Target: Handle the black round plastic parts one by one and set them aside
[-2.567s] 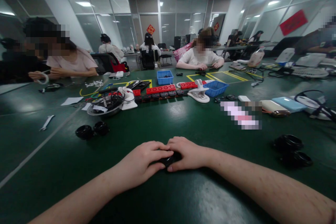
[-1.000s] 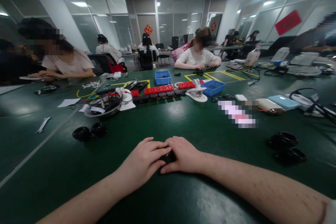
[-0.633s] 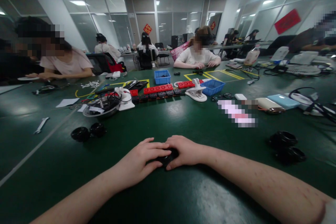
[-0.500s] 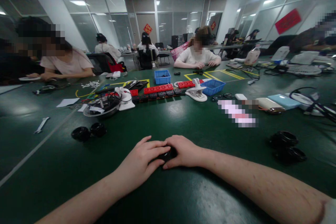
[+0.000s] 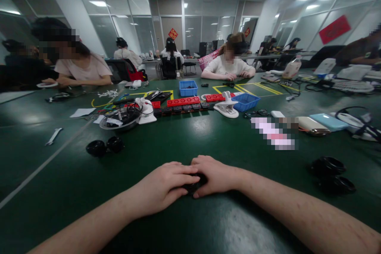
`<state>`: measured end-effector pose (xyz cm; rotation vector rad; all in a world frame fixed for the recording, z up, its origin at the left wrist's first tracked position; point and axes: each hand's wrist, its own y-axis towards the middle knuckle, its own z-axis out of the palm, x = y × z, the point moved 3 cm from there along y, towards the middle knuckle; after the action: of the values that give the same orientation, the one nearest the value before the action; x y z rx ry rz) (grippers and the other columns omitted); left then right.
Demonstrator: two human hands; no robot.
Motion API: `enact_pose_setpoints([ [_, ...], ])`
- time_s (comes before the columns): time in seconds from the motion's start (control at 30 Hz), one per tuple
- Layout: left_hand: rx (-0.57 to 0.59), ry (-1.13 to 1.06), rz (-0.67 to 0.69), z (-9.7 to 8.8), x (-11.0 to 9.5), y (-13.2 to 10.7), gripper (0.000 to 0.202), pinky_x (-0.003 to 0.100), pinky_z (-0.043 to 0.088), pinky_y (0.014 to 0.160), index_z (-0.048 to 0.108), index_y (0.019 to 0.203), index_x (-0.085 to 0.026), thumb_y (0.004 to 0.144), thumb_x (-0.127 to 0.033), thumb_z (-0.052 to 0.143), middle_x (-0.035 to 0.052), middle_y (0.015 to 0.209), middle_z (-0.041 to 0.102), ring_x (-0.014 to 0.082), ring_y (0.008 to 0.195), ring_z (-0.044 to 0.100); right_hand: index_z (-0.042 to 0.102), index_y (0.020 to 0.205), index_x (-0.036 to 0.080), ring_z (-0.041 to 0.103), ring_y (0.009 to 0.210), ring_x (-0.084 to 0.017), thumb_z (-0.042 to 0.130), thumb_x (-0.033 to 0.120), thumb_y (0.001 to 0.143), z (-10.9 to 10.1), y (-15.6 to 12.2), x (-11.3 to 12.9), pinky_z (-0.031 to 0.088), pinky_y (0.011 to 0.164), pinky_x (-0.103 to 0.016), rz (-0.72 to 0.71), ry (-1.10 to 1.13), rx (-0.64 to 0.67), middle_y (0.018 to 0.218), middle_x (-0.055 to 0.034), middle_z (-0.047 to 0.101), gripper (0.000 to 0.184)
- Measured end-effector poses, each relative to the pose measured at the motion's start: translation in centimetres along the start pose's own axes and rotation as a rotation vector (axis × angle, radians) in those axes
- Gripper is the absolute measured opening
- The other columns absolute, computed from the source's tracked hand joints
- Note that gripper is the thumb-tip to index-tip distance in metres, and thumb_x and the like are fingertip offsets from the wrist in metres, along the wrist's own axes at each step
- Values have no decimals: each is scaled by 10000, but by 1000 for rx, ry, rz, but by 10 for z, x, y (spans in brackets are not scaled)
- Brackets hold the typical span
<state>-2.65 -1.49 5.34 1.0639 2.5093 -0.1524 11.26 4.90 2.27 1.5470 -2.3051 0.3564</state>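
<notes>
My left hand and my right hand rest together on the green table, close to its near edge. Between them sits a small black object, mostly covered by my fingers, so its shape cannot be made out. Both hands curl around it from either side and their fingertips meet over it.
Two black rings lie to the left and another black pair to the right. Farther back are a clear bowl of cables, red power strips, blue bins, a white clamp and phones. Other people sit around the table.
My hands stay clasped over the black object with only small finger shifts. The view has tilted slightly, so everything sits a little lower in the picture.
</notes>
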Motion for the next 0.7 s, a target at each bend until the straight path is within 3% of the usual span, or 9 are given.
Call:
enact_pose_setpoints([
  [0.2, -34, -27, -28, 2, 0, 0, 393, 346, 370, 953, 509, 1163, -264, 803, -110, 544, -2, 1240, 512, 163, 1118, 466, 618, 863, 193, 497, 787, -170, 711, 447, 592, 4, 2, -3, 374, 697, -280, -9, 59, -40, 836, -21, 561, 383],
  [0.37, -205, 120, -164, 10, 6, 1, 380, 450, 351, 963, 525, 1141, -192, 775, -103, 574, 55, 1150, 571, 208, 1055, 510, 592, 918, 166, 520, 754, -185, 693, 490, 590, 15, 5, 3, 379, 680, -299, 208, 22, -229, 812, -43, 601, 472],
  [0.47, -236, 199, -167, 15, 5, 3, 385, 486, 333, 972, 511, 1151, -162, 776, -89, 559, 82, 1158, 567, 221, 1065, 509, 589, 912, 145, 532, 777, -216, 650, 546, 609, 19, 5, 8, 385, 702, -336, 282, -44, -264, 831, -77, 609, 507],
  [0.57, -207, 201, -124, 15, 4, 3, 383, 472, 342, 969, 504, 1157, -172, 784, -94, 545, 77, 1169, 563, 215, 1071, 508, 579, 958, 136, 535, 809, -236, 633, 596, 594, 18, 3, 9, 387, 738, -365, 260, -59, -250, 867, -93, 611, 590],
  [0.7, -151, 119, -80, 7, 4, 3, 383, 429, 355, 964, 504, 1158, -210, 792, -101, 537, 48, 1184, 553, 198, 1077, 500, 555, 1020, 159, 524, 830, -216, 659, 549, 601, 8, 1, 5, 389, 745, -339, 112, 9, -177, 909, -71, 597, 582],
])
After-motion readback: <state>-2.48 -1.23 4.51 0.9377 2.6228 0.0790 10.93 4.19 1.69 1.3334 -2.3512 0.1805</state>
